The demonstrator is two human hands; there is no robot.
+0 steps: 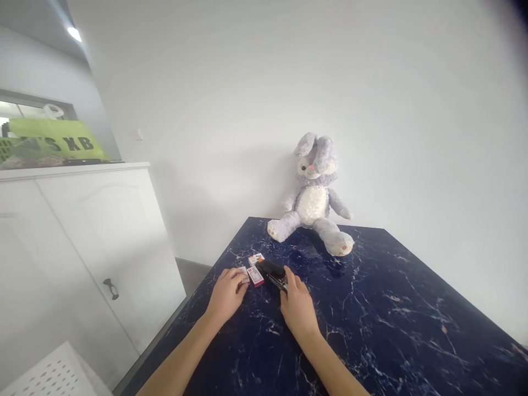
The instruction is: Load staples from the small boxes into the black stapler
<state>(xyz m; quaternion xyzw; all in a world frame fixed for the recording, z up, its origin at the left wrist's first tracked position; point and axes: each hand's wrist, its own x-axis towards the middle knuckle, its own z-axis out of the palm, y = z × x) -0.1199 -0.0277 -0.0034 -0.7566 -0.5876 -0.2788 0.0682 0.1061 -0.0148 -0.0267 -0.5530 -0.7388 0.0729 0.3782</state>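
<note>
My left hand [225,292] is closed on a small white box [245,273], which its fingers partly cover. Right beside that lies a small red-and-white box [255,276], flat on the dark blue marbled table [371,319]. Another little white box [254,258] with an orange and dark print sits just behind them, near the front end of a black stapler [272,269]. My right hand [299,305] grips the stapler at its near end, thumb on one side and fingers on the other. The stapler points away to the left, towards the boxes.
A grey plush rabbit [312,203] sits at the table's back edge against the white wall [231,110]. On the left stands a white cabinet [107,236] with a yellow-green bag [58,137] on top. A white perforated container [58,374] is at the lower left.
</note>
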